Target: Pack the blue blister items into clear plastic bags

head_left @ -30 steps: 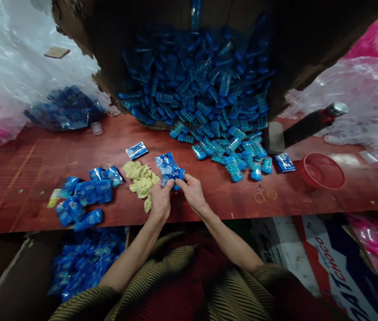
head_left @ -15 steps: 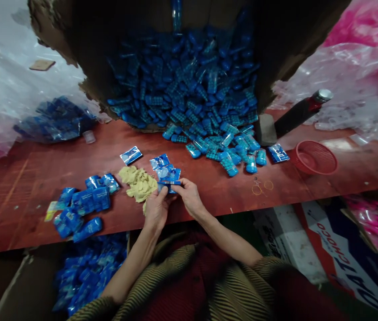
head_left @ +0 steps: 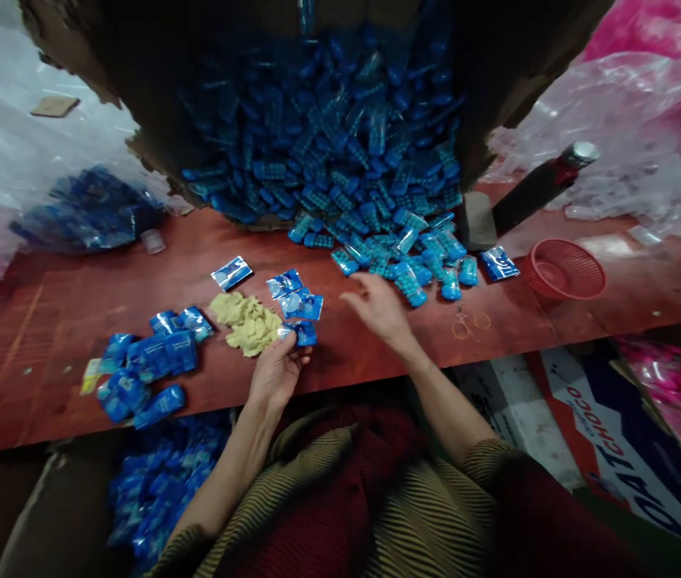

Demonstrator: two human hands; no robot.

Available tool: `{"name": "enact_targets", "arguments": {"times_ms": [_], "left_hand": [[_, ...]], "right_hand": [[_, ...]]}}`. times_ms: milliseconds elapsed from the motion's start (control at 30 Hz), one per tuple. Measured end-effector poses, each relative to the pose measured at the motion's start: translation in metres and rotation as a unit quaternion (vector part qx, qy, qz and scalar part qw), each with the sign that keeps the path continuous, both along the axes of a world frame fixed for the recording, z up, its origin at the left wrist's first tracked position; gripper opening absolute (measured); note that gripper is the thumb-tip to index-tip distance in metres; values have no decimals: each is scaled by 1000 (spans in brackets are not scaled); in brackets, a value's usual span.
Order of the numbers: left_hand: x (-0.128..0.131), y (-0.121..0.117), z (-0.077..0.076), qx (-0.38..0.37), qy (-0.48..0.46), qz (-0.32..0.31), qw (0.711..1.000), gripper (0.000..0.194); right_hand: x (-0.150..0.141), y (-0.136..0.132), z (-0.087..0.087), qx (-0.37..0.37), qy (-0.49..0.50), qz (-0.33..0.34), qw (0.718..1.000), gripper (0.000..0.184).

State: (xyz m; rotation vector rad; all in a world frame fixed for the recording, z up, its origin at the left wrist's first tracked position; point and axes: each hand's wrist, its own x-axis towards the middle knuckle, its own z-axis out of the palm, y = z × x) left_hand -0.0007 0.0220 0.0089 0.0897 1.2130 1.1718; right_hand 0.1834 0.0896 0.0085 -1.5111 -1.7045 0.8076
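My left hand (head_left: pixel 275 371) pinches a flat blue printed packet (head_left: pixel 303 333) between thumb and fingers, low over the red table (head_left: pixel 370 361). Stretched out with fingers apart, my right hand (head_left: pixel 381 311) holds nothing; it hovers just short of the loose blue bottle-shaped pieces (head_left: pixel 411 287) in clear wrap. Beyond my left hand lie two more flat blue packets (head_left: pixel 304 305) and, farther left, a single blue packet (head_left: pixel 232 273). A heap of thin pale-yellow pieces (head_left: pixel 250 325) sits beside my left fingers.
A torn cardboard box (head_left: pixel 75 40) spills blue pieces onto the table. Wrapped blue packs (head_left: pixel 153 357) lie at left. To the right stand a red basket (head_left: pixel 566 269) and a leaning dark bottle (head_left: pixel 536 193). Plastic bags (head_left: pixel 611 136) flank the box.
My right hand has let go of the blue packet and moved up and right toward the blue pieces, its fingers spreading. My left hand keeps the packet. The view has shifted slightly.
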Motion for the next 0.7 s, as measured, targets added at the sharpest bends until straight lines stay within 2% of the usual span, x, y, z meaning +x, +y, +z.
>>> {"name": "enact_targets", "arguments": {"times_ms": [33, 100, 167, 233, 333, 433, 500, 533, 600, 700], "left_hand": [[-1, 0, 0, -12, -8, 4, 1000, 15], [-3, 0, 1, -37, -24, 11, 999, 13], [-3, 1, 2, -63, -38, 14, 997, 14], [-2, 1, 2, -78, -52, 8, 996, 14], [-4, 1, 3, -88, -67, -4, 994, 14], [-6, 0, 2, -99, -67, -12, 993, 15], [-7, 0, 2, -105, -73, -19, 992, 16], [-7, 0, 2, -108, -78, -23, 991, 16], [-6, 1, 3, -111, -86, -27, 990, 16], [-4, 2, 3, -109, -83, -30, 990, 17]], "right_hand": [[12, 8, 2, 19, -91, -56, 994, 36], [32, 22, 4, 5, -238, -130, 962, 38], [42, 33, 4, -26, -330, -127, 935, 34], [46, 40, 4, -59, -379, -100, 918, 29], [47, 46, 3, -78, -383, -62, 918, 28], [46, 47, 4, -42, -273, -49, 960, 27], [41, 42, 4, -42, -120, -44, 991, 26], [36, 38, 4, -58, -30, -42, 997, 26], [25, 27, 1, -107, 135, -43, 984, 27], [7, 10, -10, -134, 256, -70, 955, 28]]}}
